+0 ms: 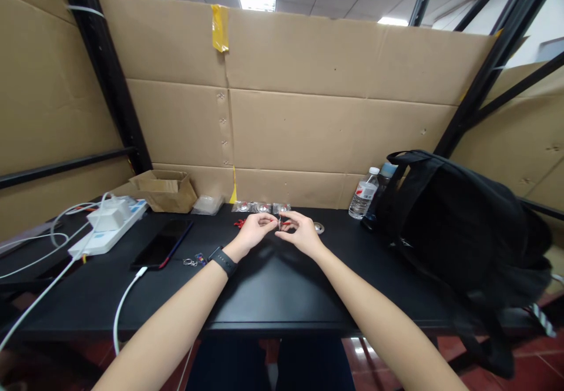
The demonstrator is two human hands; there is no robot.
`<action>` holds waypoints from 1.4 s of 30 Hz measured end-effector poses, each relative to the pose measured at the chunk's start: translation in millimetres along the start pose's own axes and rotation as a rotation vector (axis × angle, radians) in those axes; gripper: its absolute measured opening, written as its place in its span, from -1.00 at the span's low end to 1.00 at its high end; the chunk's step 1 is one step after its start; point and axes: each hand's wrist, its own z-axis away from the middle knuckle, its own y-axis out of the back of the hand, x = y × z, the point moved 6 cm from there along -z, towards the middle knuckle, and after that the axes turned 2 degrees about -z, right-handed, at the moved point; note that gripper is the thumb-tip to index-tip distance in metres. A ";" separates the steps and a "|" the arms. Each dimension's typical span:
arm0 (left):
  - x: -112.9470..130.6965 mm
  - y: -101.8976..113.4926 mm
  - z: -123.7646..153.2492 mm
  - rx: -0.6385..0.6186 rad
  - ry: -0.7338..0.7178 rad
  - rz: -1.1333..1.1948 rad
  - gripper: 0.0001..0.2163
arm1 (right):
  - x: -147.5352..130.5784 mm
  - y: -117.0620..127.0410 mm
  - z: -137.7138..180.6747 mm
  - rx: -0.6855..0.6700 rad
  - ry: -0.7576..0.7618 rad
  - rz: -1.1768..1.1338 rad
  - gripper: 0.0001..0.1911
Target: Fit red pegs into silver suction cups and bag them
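Observation:
My left hand [256, 230], with a black watch on its wrist, and my right hand [302, 233] meet above the black table [273, 288], fingers pinched together. Between the fingertips is a small metal ring-like piece [279, 223] with a bit of red beside it; it is too small to name surely. A red small part [239, 223] lies just left of my left hand. Small clear bags [259, 207] with parts lie behind the hands. A round metal piece [319, 227] rests to the right of my right hand.
A phone [162, 243] on a white cable, a keyring [194, 260], a white power strip [108, 226] and an open carton [165, 189] lie at left. A water bottle [363, 193] and a black backpack [458, 226] stand at right. Cardboard walls surround the table.

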 end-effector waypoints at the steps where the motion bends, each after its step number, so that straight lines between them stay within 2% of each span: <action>1: -0.9 0.0 -0.3 -0.013 -0.001 -0.001 -0.71 | 2.0 0.2 -0.1 -0.005 -0.018 0.002 -0.36; 5: -6.5 1.7 -4.6 -0.078 0.000 -0.024 -0.70 | 9.6 2.7 -0.8 0.002 -0.044 0.030 -0.36; 8: -8.6 18.3 -11.2 -0.040 -0.016 -0.142 -0.70 | 15.7 5.5 -2.1 0.027 -0.054 0.036 -0.34; 10: -7.0 42.4 -14.6 0.052 -0.037 -0.310 -0.73 | 19.1 8.0 -3.1 0.045 -0.066 0.054 -0.34; 13: -3.7 93.7 -12.5 0.264 -0.006 -0.664 -0.79 | 19.5 13.5 -4.5 0.082 -0.066 0.094 -0.36; 15: -1.9 130.1 -5.7 0.443 0.062 -0.905 -0.78 | 17.1 17.4 -5.0 0.101 -0.072 0.117 -0.38; 17: -5.2 161.3 3.1 0.598 0.185 -1.025 -0.70 | 13.6 20.5 -5.0 0.114 -0.085 0.137 -0.39; 20: -20.6 185.7 8.4 0.605 0.334 -1.015 -0.63 | 8.2 22.9 -4.6 0.120 -0.096 0.155 -0.42; 24: -45.0 199.5 5.3 0.573 0.415 -0.872 -0.58 | 3.8 23.3 -3.9 0.126 -0.105 0.175 -0.42; 28: -67.1 206.7 -2.8 0.600 0.396 -0.665 -0.60 | 4.1 22.4 -3.8 0.127 -0.117 0.181 -0.42; 31: -79.1 206.8 -8.6 0.617 0.383 -0.604 -0.58 | 7.5 21.7 -4.3 0.121 -0.106 0.173 -0.42; 37: -89.8 202.8 -15.4 0.585 0.327 -0.525 -0.59 | 15.6 20.7 -5.2 0.101 -0.093 0.151 -0.38; 42: -93.5 207.3 -13.4 0.608 0.348 -0.572 -0.58 | 14.7 18.4 -4.9 0.077 -0.080 0.149 -0.39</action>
